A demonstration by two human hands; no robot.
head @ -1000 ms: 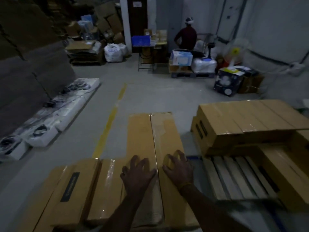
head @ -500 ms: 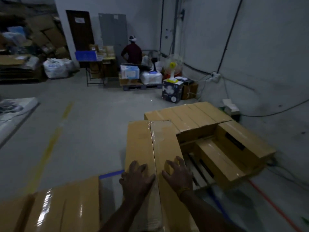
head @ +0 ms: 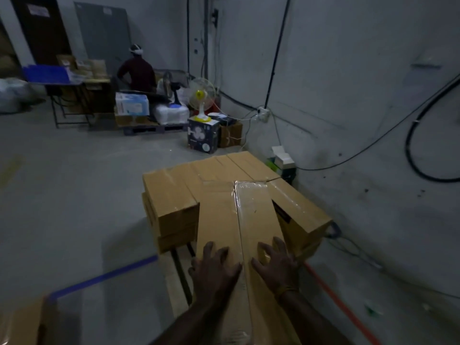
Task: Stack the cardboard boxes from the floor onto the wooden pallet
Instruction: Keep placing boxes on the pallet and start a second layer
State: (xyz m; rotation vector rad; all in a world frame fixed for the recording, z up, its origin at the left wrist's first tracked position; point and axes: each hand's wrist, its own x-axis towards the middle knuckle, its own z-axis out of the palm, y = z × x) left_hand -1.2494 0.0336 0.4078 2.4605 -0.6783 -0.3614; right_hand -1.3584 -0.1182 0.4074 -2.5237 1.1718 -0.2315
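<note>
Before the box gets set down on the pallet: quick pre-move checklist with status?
1. Left hand flat on the long box: ok.
2. Right hand flat on the same box: ok.
3. Box lined up over the gap between the left stack and the right box: ok.
4. Pallet slats bare below the near end: ok.
5. Underside support of the box: cannot tell, hidden.
6. Cable on the floor right of the pallet, near the feet path: not ok.

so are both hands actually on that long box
Touching. The head view shows the left hand and right hand lying with spread fingers flat on top of the long cardboard box, one each side of its taped seam.
</note>
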